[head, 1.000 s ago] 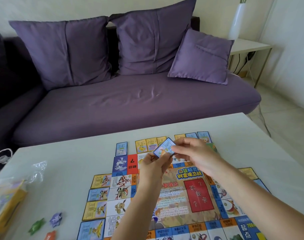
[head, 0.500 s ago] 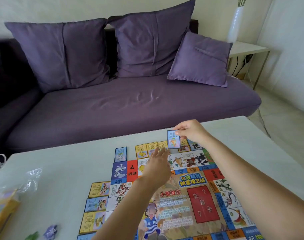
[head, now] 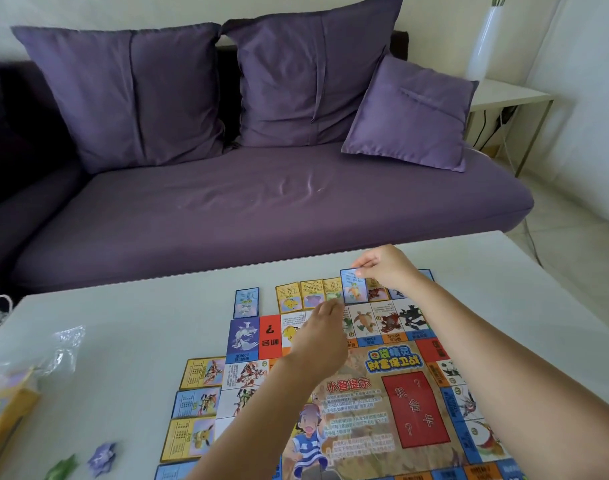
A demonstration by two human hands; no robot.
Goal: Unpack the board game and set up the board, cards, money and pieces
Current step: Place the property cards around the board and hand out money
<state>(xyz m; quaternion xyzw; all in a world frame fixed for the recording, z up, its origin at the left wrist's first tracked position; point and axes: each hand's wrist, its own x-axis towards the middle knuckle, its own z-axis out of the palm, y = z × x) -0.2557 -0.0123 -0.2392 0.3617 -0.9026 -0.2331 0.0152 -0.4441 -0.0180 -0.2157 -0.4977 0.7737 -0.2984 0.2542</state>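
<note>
Lower now, the right hand pinches the blue card at the far edge of the board, just beside the yellow cards. The left hand reaches forward open, fingers straight. A sliding release could knock the neighbouring cards crooked.

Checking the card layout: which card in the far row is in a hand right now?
The blue card pinched by the right hand, just right of the three yellow cards lying flat.
</note>
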